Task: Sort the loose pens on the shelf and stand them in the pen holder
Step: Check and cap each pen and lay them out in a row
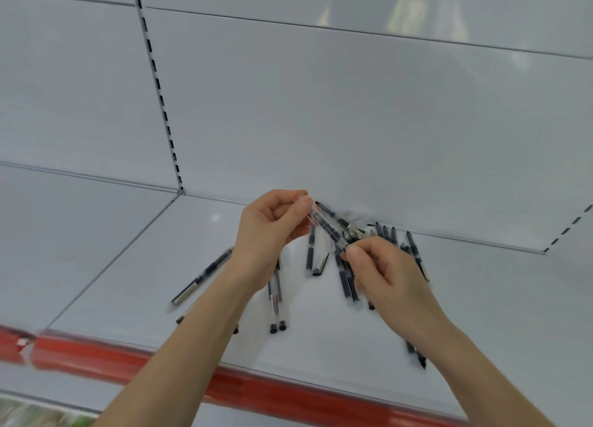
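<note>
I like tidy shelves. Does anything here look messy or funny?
Yes. The loose pens lie scattered over the shelf at all angles, some crossing each other. The left hand and right hand pinch one pen between them.

Glossy metal shelf (128,285), clear-plastic pens (327,226).

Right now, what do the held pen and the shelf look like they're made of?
Pen: likely clear glossy plastic; the dark ink core shows through the barrel. Shelf: probably painted sheet metal, smooth pale grey, with a soft glare spot and straight panel seams.
</note>
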